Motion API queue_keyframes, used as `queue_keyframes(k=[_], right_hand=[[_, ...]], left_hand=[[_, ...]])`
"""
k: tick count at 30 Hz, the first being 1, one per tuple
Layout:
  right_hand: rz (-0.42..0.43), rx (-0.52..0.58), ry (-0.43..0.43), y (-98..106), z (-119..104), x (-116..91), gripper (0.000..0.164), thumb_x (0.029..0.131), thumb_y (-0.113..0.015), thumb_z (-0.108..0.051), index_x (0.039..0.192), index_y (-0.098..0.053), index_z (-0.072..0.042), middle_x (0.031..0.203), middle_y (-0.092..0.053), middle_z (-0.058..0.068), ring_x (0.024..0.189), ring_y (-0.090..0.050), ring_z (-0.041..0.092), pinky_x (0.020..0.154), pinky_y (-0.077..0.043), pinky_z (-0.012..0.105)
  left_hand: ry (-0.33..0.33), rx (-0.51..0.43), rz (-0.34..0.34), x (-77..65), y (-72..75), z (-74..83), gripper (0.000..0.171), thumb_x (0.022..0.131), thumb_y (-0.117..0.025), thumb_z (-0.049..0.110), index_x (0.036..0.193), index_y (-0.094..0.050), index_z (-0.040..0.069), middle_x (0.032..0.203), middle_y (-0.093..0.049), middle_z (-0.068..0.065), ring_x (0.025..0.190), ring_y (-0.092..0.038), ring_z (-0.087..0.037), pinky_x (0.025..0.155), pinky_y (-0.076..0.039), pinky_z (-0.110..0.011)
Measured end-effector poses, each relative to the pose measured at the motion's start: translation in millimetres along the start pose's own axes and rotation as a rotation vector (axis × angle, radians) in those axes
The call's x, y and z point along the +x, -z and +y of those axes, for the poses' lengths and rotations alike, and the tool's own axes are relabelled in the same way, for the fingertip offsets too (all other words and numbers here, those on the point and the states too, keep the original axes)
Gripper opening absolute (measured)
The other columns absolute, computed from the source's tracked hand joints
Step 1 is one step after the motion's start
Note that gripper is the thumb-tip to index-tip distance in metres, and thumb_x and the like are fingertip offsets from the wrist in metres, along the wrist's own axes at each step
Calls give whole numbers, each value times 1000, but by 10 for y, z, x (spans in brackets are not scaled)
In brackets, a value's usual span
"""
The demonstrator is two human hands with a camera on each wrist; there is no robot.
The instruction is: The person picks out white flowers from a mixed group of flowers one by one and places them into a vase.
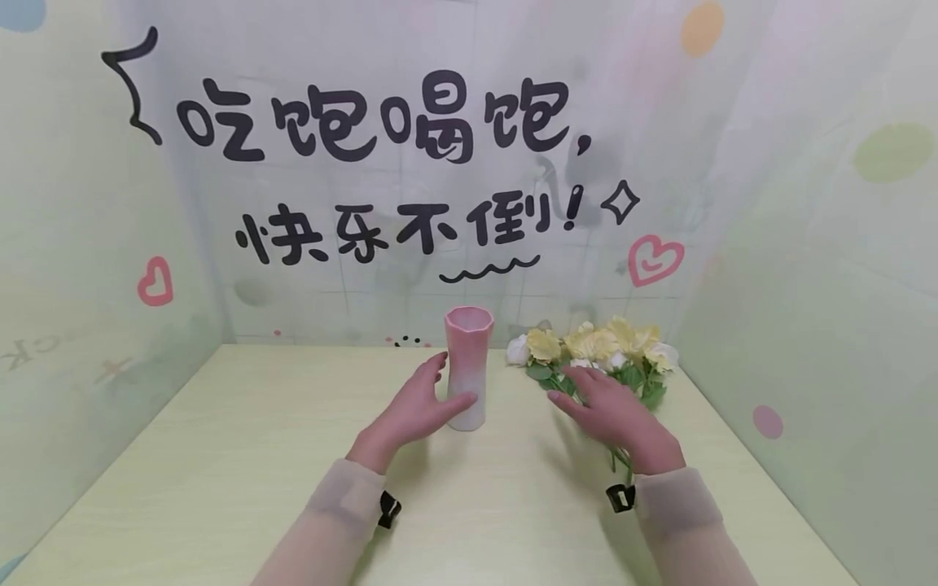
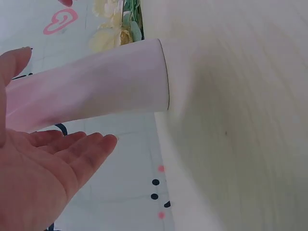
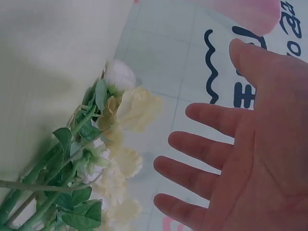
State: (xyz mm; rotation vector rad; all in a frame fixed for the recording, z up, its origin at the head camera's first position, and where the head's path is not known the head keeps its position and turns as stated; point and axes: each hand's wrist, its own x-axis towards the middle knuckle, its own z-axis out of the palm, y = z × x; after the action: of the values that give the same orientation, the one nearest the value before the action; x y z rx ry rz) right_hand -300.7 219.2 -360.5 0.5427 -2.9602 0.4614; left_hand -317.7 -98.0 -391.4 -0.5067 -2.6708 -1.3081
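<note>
A vase point(image 1: 467, 366), pink at the top and fading to white at the base, stands upright on the table. My left hand point(image 1: 419, 408) is at its left side, the thumb in front of it and the fingers spread beside it; contact cannot be told. In the left wrist view the vase point(image 2: 110, 82) passes between thumb and straight fingers point(image 2: 91, 156). A bunch of yellow and white flowers point(image 1: 601, 346) with green stems lies at the back right. Above it hovers my right hand point(image 1: 614, 413), palm down, fingers extended and holding nothing; it partly hides the stems point(image 3: 36, 192).
The pale wooden table point(image 1: 220, 456) ends at a back wall covering point(image 1: 352, 309) with large black lettering. Printed side panels point(image 1: 828, 350) close in the left and right. A small black clip-like piece point(image 1: 621, 498) sits by each cuff.
</note>
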Motion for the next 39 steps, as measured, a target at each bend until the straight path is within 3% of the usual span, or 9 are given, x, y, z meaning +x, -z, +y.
queue_keyframes(k=[8,15,19,24,31,39], right_hand=[[-28,103,-110,140,271,-58,77,101,-47,-57,153,-29,-3,151,-30,24,135,-23,44,105,-30,69],[3,120,-204,152,540,-87,72,102,-50,-49,144,-38,9,140,-43,30,123,-41,46,98,-40,66],[8,130,-237,108,600,-89,64,102,-52,-44,137,-46,9,126,-55,28,110,-53,41,89,-49,60],[-16,147,-266,16,628,-74,42,100,-61,-29,122,-59,7,109,-65,20,94,-61,33,77,-56,52],[-48,172,-328,-83,617,-47,22,97,-65,-20,100,-65,2,82,-62,9,68,-55,19,57,-50,34],[-75,163,-337,-199,626,-20,30,94,-66,-12,116,-62,9,80,-64,8,64,-58,16,63,-56,38]], left_hand=[[69,-96,36,136,-164,-71,75,91,-74,39,148,-37,7,141,-48,-9,122,-49,-29,100,-47,-51],[31,-81,39,140,-184,-115,63,95,-70,33,144,-43,5,135,-54,-10,116,-54,-25,99,-49,-48],[25,-68,38,135,-174,-124,62,95,-70,33,144,-44,5,136,-53,-10,116,-54,-25,100,-49,-48],[24,-69,26,131,-155,-121,62,95,-70,32,144,-44,4,138,-53,-10,117,-54,-25,100,-48,-48],[13,-64,12,127,-120,-127,60,95,-70,31,143,-46,3,135,-55,-11,115,-55,-26,99,-50,-48],[25,-72,2,125,-110,-144,59,96,-69,31,143,-46,4,135,-55,-10,116,-55,-25,99,-50,-47]])
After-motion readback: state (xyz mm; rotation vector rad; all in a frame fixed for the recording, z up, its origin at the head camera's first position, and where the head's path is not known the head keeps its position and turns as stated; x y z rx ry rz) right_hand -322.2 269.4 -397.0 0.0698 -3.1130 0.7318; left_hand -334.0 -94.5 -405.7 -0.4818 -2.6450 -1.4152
